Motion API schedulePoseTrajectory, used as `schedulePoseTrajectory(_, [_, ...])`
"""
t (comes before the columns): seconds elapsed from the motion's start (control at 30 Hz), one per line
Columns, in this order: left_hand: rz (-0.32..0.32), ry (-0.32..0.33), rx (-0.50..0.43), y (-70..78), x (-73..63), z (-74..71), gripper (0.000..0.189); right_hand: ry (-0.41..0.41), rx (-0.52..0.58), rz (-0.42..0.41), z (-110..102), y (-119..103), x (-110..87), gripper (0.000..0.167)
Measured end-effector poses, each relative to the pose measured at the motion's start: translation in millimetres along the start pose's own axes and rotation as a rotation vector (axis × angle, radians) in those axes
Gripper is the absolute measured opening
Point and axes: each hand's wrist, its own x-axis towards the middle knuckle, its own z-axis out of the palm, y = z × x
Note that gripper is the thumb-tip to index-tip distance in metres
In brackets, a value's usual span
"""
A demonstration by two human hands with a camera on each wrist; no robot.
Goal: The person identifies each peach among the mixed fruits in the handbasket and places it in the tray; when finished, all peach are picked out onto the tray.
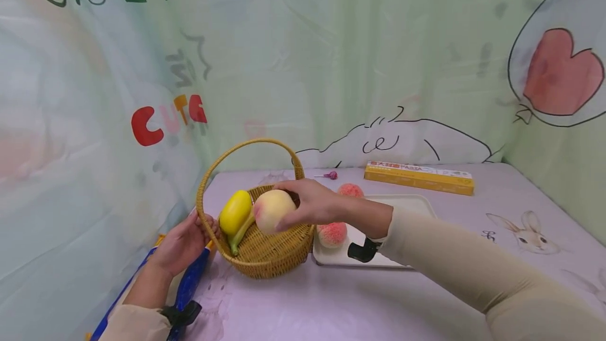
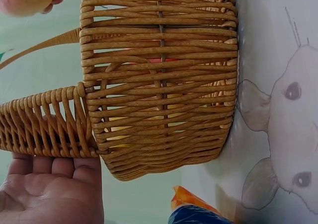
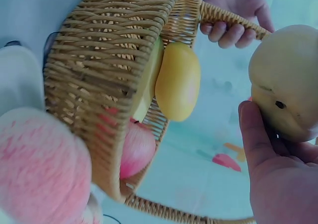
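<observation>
A wicker basket [image 1: 270, 264] with a tall arched handle stands on the table. My left hand [image 1: 182, 243] grips the handle's base at the left; its fingers curl round the wicker in the right wrist view. Over the basket's opening, my right hand [image 1: 314, 204] holds a pale yellow peach [image 1: 271, 211] with a pink blush between thumb and fingers. Inside the basket lie a yellow mango [image 1: 236, 212] and a banana [image 1: 242, 234] with a greenish end. A pinkish-red round fruit [image 3: 138, 152] also lies in it, hidden from the head view by the peach and hand.
Right of the basket is a white tray [image 1: 333, 259], partly covered by my right arm. One fuzzy pink peach [image 1: 333, 234] is on it, another [image 1: 351, 190] at its far edge. Behind lie a long yellow box [image 1: 418, 179] and a small purple item [image 1: 333, 175]. A blue package [image 1: 191, 278] is at left.
</observation>
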Motion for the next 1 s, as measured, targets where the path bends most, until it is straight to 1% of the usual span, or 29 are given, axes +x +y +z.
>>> schedulePoseTrajectory(0.1, [0.0, -0.006, 0.001, 0.1, -0.6, 0.1, 0.055, 0.036, 0.003, 0.014, -5.4, 2.2, -11.2, 0.074])
schedulePoseTrajectory(0.17, [-0.003, -0.011, 0.001, 0.4, -0.7, 0.1, 0.057, 0.058, 0.028, 0.017, -8.4, 4.3, -18.0, 0.077])
schedulePoseTrajectory(0.27, [-0.004, -0.018, -0.014, 0.8, -1.2, 0.0, 0.059, 0.069, 0.094, -0.005, -11.2, 8.2, -26.2, 0.073])
schedulePoseTrajectory(0.4, [-0.005, -0.025, -0.033, 0.8, -1.7, 0.8, 0.059, 0.061, 0.179, -0.035, -13.2, 13.7, -34.4, 0.064])
schedulePoseTrajectory(0.5, [-0.013, -0.018, -0.024, 0.5, -1.4, 1.4, 0.058, 0.073, 0.206, -0.026, -16.3, 17.8, -40.5, 0.062])
schedulePoseTrajectory(0.7, [-0.026, -0.002, -0.006, -1.9, -0.7, 2.7, 0.059, 0.15, 0.195, 0.027, -24.2, 32.0, -56.5, 0.067])
schedulePoseTrajectory(0.87, [-0.012, -0.003, -0.014, -2.0, -2.4, 3.3, 0.058, 0.181, 0.2, 0.087, -28.2, 51.2, -71.7, 0.066])
schedulePoseTrajectory(1.0, [-0.011, -0.012, -0.023, -1.5, -2.7, 3.4, 0.058, 0.217, 0.183, 0.148, -34.1, 68.8, -84.4, 0.065])
